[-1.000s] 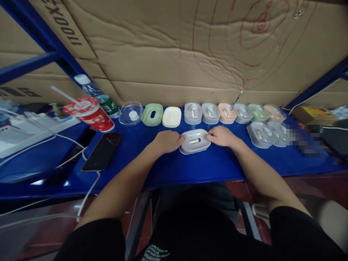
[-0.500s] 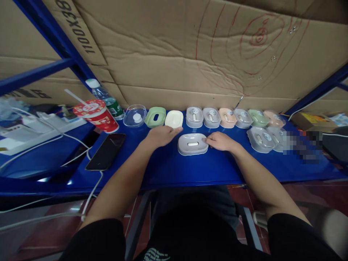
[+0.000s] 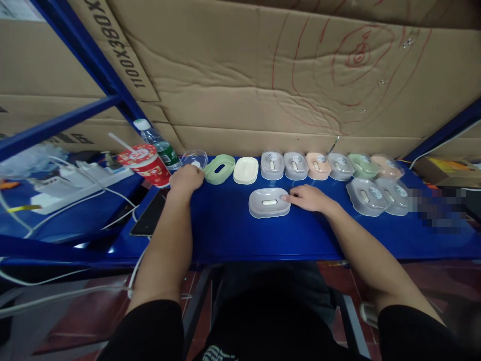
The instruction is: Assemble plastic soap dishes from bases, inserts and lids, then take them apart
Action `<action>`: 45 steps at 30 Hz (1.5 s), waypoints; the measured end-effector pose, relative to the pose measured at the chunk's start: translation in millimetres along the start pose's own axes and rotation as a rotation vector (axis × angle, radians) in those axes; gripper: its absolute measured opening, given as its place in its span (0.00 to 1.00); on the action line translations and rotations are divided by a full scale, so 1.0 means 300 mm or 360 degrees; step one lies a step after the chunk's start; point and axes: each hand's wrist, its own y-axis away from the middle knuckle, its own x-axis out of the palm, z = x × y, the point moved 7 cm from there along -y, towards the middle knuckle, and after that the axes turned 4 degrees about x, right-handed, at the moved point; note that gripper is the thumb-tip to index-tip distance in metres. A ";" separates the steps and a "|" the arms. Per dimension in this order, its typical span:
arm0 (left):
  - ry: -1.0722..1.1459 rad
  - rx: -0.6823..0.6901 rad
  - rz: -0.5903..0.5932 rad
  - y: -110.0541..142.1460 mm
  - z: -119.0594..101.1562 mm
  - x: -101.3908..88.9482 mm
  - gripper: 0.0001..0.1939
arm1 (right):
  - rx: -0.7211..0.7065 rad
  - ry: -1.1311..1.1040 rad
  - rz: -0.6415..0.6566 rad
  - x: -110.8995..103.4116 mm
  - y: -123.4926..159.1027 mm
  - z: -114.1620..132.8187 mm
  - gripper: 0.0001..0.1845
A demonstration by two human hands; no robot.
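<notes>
My left hand (image 3: 187,179) is at the front edge of a clear plastic lid (image 3: 194,154). Its fingers curl down onto that edge, and the fingertips are partly hidden. A green tray with an oval slot (image 3: 228,172) sits just right of these fingers, slightly turned. Beside it lies a shallow cream tray (image 3: 245,171). With thumb on top and fingers at its side, my right hand (image 3: 310,198) pinches the right end of a grey oval soap box (image 3: 259,203), which rests flat on the table and has a pale slot in its middle.
Lidded boxes in grey, peach (image 3: 318,165) and green (image 3: 364,165) line the back, with two more grey ones (image 3: 367,195) at right. At left are a red cup (image 3: 146,168), a water bottle (image 3: 162,148), a phone (image 3: 147,216), cables and a power strip (image 3: 86,183).
My left hand has moved left from the cream tray to the clear lid. The green tray has turned a little. My right hand stays on the grey soap box. The view has shifted slightly.
</notes>
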 end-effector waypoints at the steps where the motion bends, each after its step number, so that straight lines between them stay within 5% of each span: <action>1: 0.0011 -0.0008 0.0020 -0.001 -0.001 0.002 0.22 | 0.0002 0.0009 -0.0001 -0.002 0.001 0.001 0.36; 32: 0.0442 -0.0100 -0.0096 -0.002 0.022 -0.017 0.08 | -0.0095 -0.0079 -0.0034 -0.008 0.010 0.006 0.30; 45: 0.0328 -0.0199 -0.0110 -0.010 0.029 -0.018 0.15 | -0.0096 -0.0124 -0.0048 -0.017 0.014 0.012 0.30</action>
